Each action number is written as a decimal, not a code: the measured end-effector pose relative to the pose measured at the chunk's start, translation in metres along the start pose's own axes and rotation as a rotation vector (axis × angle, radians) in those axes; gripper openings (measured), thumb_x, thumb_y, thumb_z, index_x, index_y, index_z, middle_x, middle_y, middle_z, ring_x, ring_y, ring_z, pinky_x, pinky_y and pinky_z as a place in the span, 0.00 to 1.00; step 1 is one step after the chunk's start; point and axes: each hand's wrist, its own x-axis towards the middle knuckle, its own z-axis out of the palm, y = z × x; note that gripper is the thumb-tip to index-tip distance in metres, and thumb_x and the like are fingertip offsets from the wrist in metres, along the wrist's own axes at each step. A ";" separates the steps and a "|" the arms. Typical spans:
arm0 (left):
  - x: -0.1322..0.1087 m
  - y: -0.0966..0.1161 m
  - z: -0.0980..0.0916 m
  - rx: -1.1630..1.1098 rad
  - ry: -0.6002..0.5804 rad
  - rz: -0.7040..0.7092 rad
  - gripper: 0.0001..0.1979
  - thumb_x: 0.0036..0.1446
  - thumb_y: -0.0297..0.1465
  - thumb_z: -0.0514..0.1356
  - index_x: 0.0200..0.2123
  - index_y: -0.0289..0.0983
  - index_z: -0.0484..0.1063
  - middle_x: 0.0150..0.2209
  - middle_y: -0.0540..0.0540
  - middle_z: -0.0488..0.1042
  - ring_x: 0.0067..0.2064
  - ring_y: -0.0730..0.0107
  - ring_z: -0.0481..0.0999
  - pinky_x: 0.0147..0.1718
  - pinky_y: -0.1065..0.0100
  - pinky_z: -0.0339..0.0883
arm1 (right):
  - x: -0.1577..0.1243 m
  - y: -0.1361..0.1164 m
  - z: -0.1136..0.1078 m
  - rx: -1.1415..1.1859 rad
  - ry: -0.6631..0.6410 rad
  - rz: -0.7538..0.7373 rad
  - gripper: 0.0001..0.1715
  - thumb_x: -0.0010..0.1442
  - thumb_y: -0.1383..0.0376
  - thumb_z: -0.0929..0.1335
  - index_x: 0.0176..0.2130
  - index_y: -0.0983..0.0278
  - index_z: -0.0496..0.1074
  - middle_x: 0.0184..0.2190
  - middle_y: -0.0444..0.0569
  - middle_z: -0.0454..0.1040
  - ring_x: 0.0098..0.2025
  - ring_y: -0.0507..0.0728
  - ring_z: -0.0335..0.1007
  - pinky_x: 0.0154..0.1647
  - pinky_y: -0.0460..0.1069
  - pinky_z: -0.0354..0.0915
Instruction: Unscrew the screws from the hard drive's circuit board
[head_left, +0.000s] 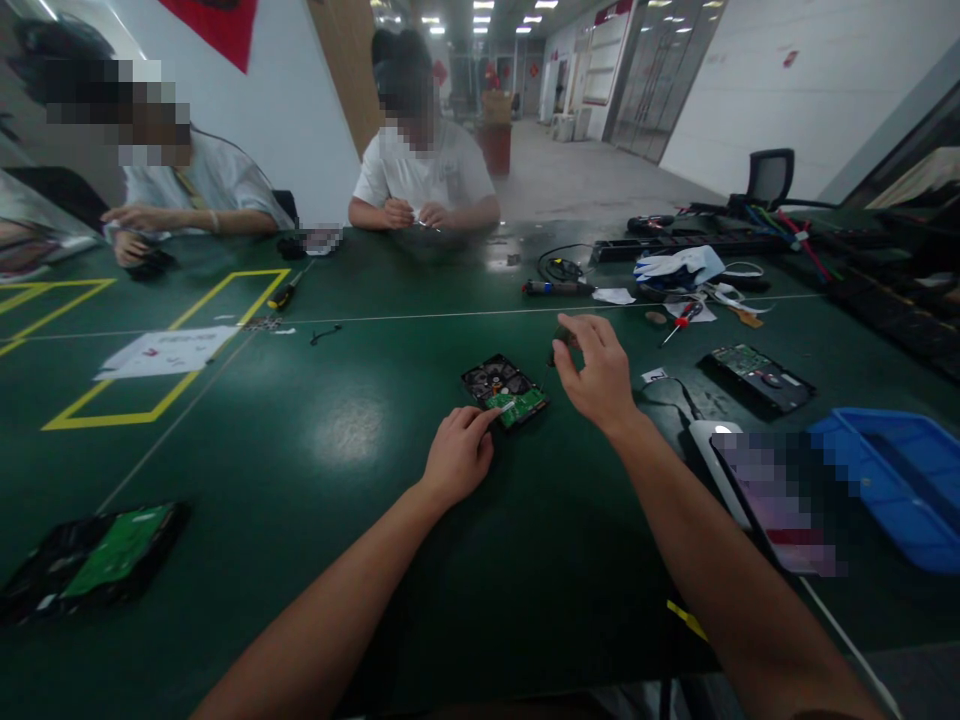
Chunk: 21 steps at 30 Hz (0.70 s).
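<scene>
A hard drive (497, 376) with a green circuit board (517, 408) facing up lies on the green table in front of me. My left hand (459, 455) steadies it at the near edge, the index finger stretched onto the board and the other fingers curled. Just right of the drive, my right hand (596, 370) is closed around the dark handle of a small screwdriver (558, 350). Its thin shaft points down toward the drive's right edge; whether the tip touches a screw is too small to tell.
Another hard drive (120, 555) lies at the near left, and one more (759, 380) at the right. A phone (772, 500) and a blue bin (900, 480) stand at the right. Tools, gloves (679, 267) and cables lie farther back. Two people sit across the table.
</scene>
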 end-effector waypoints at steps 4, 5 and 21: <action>0.000 -0.001 0.000 -0.007 -0.003 0.010 0.25 0.65 0.26 0.55 0.64 0.41 0.68 0.50 0.40 0.73 0.51 0.54 0.72 0.49 0.53 0.71 | -0.001 0.005 0.003 0.011 0.052 0.028 0.17 0.67 0.64 0.68 0.55 0.59 0.69 0.52 0.56 0.73 0.55 0.66 0.71 0.56 0.64 0.72; 0.000 -0.001 0.000 -0.007 -0.003 0.011 0.24 0.65 0.26 0.55 0.64 0.41 0.68 0.50 0.39 0.73 0.51 0.54 0.72 0.50 0.53 0.71 | -0.002 0.006 0.003 0.011 0.056 0.045 0.17 0.67 0.63 0.68 0.54 0.59 0.69 0.51 0.56 0.73 0.52 0.65 0.73 0.53 0.63 0.73; 0.000 0.001 0.001 -0.004 0.006 0.017 0.25 0.65 0.26 0.55 0.64 0.41 0.68 0.50 0.40 0.74 0.50 0.55 0.72 0.49 0.53 0.70 | -0.001 0.001 0.000 -0.023 0.028 -0.020 0.19 0.67 0.62 0.68 0.57 0.56 0.71 0.47 0.53 0.72 0.47 0.64 0.72 0.51 0.63 0.71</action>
